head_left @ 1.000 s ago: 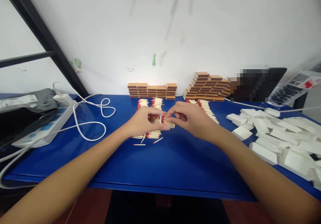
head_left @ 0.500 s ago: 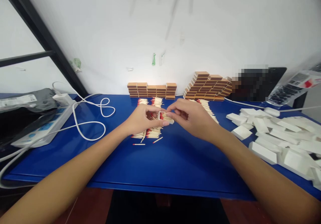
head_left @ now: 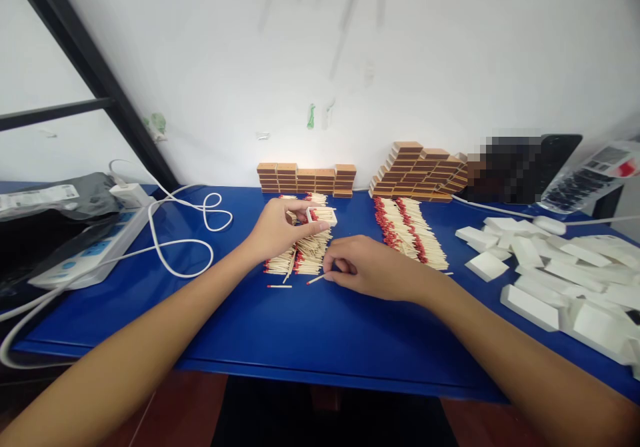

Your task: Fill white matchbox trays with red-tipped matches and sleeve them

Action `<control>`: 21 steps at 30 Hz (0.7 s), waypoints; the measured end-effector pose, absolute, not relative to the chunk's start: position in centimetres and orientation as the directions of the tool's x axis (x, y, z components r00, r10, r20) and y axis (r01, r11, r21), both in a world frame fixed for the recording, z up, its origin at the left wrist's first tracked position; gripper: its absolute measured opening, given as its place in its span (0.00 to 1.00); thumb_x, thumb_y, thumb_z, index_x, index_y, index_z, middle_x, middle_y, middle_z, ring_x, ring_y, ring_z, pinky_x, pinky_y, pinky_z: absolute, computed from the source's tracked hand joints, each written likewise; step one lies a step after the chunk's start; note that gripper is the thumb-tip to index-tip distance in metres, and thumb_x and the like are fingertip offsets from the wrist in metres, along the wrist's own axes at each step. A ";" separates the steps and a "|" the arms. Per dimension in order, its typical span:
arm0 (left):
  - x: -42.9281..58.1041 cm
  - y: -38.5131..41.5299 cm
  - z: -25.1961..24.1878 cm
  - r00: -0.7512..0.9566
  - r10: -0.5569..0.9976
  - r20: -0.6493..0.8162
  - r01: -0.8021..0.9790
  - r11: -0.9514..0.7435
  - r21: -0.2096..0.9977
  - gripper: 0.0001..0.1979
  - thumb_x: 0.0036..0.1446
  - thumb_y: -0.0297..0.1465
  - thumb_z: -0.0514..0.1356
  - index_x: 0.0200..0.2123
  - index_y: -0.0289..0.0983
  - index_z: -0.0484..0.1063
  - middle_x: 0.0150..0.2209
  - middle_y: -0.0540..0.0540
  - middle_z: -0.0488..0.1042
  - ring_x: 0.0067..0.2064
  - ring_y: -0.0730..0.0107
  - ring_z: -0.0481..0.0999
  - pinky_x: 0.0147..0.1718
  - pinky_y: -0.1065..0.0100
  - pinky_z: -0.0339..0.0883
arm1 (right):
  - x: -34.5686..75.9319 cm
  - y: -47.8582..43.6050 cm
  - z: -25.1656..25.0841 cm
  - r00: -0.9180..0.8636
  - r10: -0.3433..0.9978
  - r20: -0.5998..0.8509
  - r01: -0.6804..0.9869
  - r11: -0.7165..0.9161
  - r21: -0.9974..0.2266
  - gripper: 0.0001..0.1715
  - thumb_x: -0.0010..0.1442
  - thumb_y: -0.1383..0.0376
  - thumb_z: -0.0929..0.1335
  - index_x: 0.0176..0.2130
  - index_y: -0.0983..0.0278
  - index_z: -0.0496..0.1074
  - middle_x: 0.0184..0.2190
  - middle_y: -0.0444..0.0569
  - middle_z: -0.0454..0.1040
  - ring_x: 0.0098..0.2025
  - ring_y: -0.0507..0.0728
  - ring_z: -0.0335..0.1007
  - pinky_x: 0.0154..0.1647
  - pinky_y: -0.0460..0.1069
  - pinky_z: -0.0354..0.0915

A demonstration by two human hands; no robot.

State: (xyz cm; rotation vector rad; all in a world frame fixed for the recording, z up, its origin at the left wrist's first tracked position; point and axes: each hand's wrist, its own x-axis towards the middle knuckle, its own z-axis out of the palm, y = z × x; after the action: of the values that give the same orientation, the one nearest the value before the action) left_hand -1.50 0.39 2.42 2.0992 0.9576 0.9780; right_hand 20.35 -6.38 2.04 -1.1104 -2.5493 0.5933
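Observation:
In the head view, my left hand (head_left: 283,228) is closed on a small white matchbox tray (head_left: 329,220), raised over the table. Red-tipped matches lie inside the tray. Below it is a heap of matches (head_left: 313,250), partly hidden by my left hand. My right hand (head_left: 367,267) is low at the table, thumb and forefinger pinched at the plain end of a loose match (head_left: 316,278). Another loose match (head_left: 279,286) lies to the left. Two rows of matches (head_left: 410,230) with red heads to the left are beyond my right hand.
Stacked brown matchboxes (head_left: 305,180) stand against the wall, with a taller stack (head_left: 415,170) further right. White tray pieces (head_left: 560,280) are heaped at the right. White cables (head_left: 210,210) and a power strip (head_left: 93,253) occupy the left. A dark tablet-like object (head_left: 555,167) leans at the back.
My right hand has left the tray and come down to the loose match near the heap's front edge. My left hand has shifted slightly back with the tray. The right-hand match rows are now uncovered.

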 end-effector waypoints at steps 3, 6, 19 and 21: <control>-1.5 0.4 2.4 0.460 0.814 0.356 0.347 -0.533 0.771 0.21 0.55 0.46 0.72 0.44 0.36 0.86 0.25 0.50 0.74 0.25 0.76 0.61 0.24 0.71 0.54 | 19.8 -6.8 2.0 -0.644 0.761 0.077 0.637 0.589 -0.497 0.09 0.63 0.72 0.69 0.31 0.62 0.72 0.26 0.41 0.69 0.29 0.51 0.62 0.32 0.48 0.56; -1.4 0.4 2.3 0.460 0.814 0.355 0.346 -0.532 0.773 0.21 0.55 0.45 0.72 0.45 0.36 0.86 0.26 0.49 0.75 0.25 0.76 0.62 0.24 0.71 0.55 | 19.1 -7.4 2.0 -0.614 0.784 0.095 0.650 0.570 -0.503 0.10 0.62 0.71 0.69 0.29 0.62 0.70 0.26 0.41 0.70 0.29 0.51 0.62 0.32 0.48 0.55; -1.5 0.4 2.3 0.453 0.816 0.359 0.366 -0.538 0.760 0.20 0.55 0.45 0.72 0.45 0.38 0.86 0.27 0.49 0.76 0.26 0.75 0.63 0.25 0.71 0.55 | 17.2 -8.4 1.2 -0.558 0.818 0.140 0.704 0.556 -0.443 0.04 0.63 0.71 0.68 0.38 0.62 0.71 0.33 0.44 0.73 0.31 0.52 0.63 0.33 0.49 0.51; -1.5 0.4 2.4 0.454 0.815 0.359 0.371 -0.540 0.756 0.20 0.55 0.45 0.72 0.45 0.38 0.86 0.27 0.49 0.76 0.26 0.75 0.64 0.25 0.71 0.56 | 17.2 -8.4 1.2 -0.561 0.817 0.136 0.705 0.557 -0.439 0.02 0.65 0.69 0.69 0.39 0.62 0.71 0.33 0.45 0.73 0.32 0.53 0.64 0.34 0.49 0.52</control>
State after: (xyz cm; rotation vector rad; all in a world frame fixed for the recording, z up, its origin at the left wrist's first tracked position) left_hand -1.48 0.41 2.37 2.1128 0.9865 0.9717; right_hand 17.18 -8.41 1.19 -1.2500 -2.4707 0.4847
